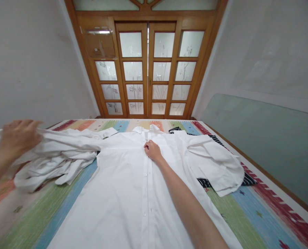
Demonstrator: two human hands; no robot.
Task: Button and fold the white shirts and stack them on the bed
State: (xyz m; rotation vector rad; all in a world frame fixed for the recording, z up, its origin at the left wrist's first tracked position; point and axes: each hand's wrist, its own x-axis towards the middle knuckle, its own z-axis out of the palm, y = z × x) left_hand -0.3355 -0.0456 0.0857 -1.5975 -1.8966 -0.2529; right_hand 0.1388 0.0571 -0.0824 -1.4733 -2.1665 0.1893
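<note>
White shirt front-up, collar near far edge of striped cover. Left hand grips sleeve; right hand curls at placket — hold unclear. Apparent step: straightening sleeve — next calls for laying flat.

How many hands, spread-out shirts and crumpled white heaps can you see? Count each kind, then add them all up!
Hands: 2, the left hand and the right hand
Spread-out shirt: 1
Crumpled white heap: 1, though I can't tell how many pieces are in it
Total: 4
</note>
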